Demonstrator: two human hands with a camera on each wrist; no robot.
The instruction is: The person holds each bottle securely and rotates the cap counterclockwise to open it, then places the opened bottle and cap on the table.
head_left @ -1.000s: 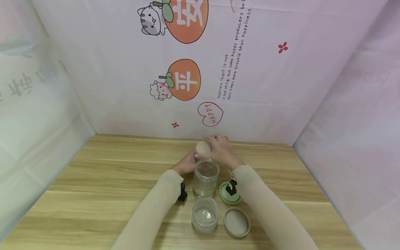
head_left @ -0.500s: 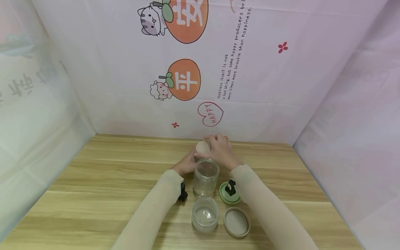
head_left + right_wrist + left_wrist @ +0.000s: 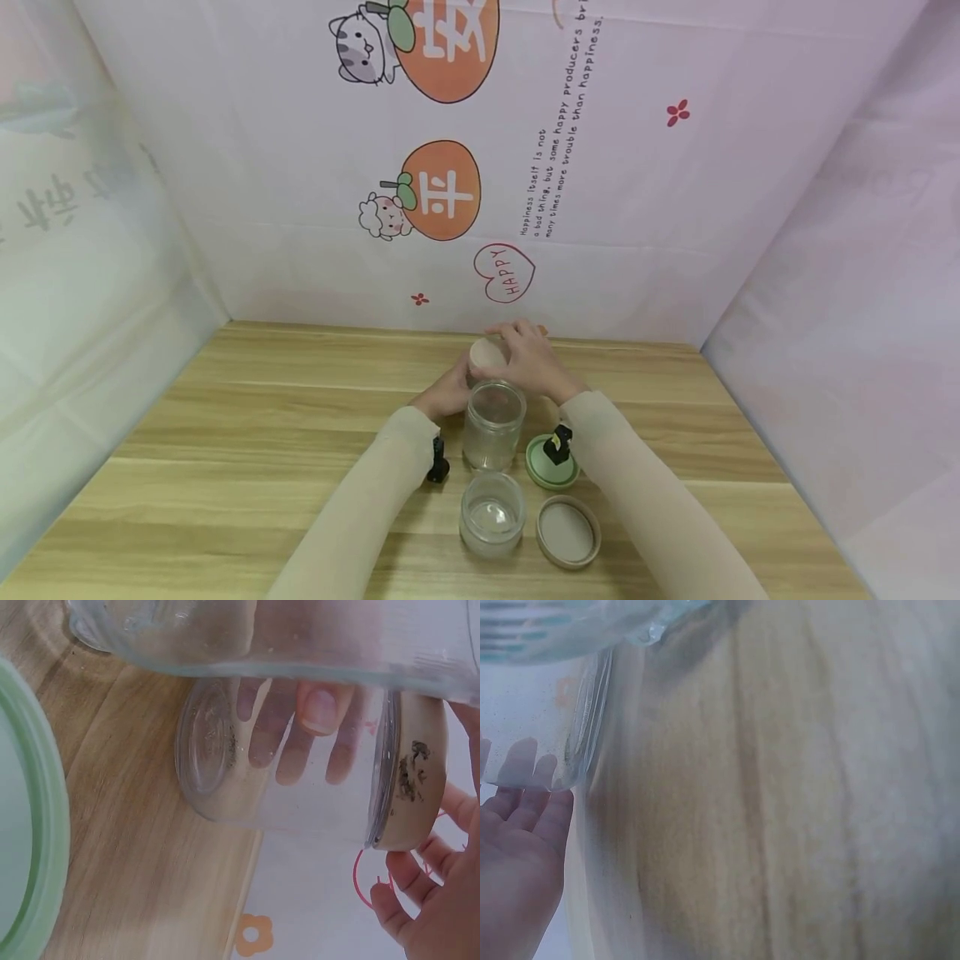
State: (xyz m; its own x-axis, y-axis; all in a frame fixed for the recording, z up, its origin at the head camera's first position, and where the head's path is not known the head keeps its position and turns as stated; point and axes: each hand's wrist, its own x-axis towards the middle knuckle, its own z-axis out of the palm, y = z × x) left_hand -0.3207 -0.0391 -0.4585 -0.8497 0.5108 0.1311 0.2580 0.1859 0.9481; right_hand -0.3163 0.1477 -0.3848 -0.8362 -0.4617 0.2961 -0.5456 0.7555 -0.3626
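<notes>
Head view hides the far jar behind the right hand (image 3: pixel 534 364); right wrist view shows this jar (image 3: pixel 300 772) standing on the table (image 3: pixel 135 847), left hand (image 3: pixel 300 724) fingers wrapped around it, right fingers curled on its beige lid (image 3: pixel 409 776).

- Wooden counter (image 3: pixel 225 433), light plank grain, walled on three sides by a printed white backdrop.
- Far jar (image 3: pixel 489 367) with tan lid stands near the back edge, middle.
- Open glass jar (image 3: pixel 493 425) stands upright just in front of it.
- Shorter open glass jar (image 3: pixel 491 515) stands nearest the front edge.
- Green lid (image 3: pixel 547 471) lies flat to the right of the jars.
- Tan lid (image 3: pixel 567 533) lies flat, underside up, just in front of the green one.
</notes>
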